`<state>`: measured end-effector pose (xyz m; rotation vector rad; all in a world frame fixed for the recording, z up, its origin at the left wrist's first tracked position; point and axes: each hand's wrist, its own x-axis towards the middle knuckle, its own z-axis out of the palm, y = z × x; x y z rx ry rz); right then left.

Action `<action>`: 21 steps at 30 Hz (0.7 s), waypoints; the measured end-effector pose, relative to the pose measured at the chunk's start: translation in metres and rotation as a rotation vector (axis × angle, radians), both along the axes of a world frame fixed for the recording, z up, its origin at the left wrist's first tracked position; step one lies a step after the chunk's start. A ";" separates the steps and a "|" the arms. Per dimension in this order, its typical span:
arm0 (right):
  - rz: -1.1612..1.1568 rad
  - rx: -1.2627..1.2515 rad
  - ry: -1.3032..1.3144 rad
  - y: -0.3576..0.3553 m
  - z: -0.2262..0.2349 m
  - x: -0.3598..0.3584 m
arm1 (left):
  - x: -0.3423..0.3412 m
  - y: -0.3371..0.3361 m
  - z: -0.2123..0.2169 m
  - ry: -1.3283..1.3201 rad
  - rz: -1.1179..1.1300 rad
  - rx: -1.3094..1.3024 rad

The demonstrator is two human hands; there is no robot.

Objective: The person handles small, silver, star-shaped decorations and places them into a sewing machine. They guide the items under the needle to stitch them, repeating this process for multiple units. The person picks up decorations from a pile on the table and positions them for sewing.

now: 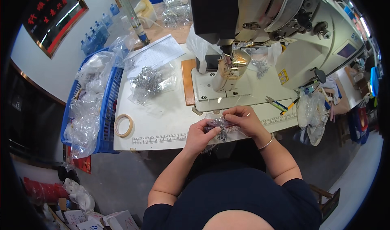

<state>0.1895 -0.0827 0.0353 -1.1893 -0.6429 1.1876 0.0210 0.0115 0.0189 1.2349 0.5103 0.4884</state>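
Both my hands meet at the front edge of a white sewing table [162, 128]. My left hand [200, 134] is closed, its thumb pressed on a small silvery, dark-patterned piece [221, 135] with clear film about it. My right hand [243, 119], with a bangle at the wrist, pinches at the upper part of the same piece; its exact kind is too small to make out. Just beyond my hands stands the post bed of a sewing machine [227, 73], its needle area lit. A printed ruler strip [170, 139] runs along the table edge beneath my hands.
Left on the table lie a roll of tape [123, 125], a clear bag of silvery pieces [148, 81] and paper sheets [156, 53]. Thread snips [277, 104] lie to the right. A blue basket [106, 116] full of plastic bags stands against the table's left side.
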 end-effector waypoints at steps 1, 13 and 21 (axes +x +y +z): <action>-0.043 0.008 -0.054 -0.001 0.001 -0.005 | 0.000 0.000 -0.002 0.002 0.005 -0.025; 0.051 0.170 -0.465 -0.032 -0.001 -0.003 | 0.005 0.000 -0.004 0.138 -0.071 -0.094; 0.074 0.047 -0.091 -0.025 0.001 -0.012 | 0.005 -0.002 0.004 0.131 -0.038 -0.056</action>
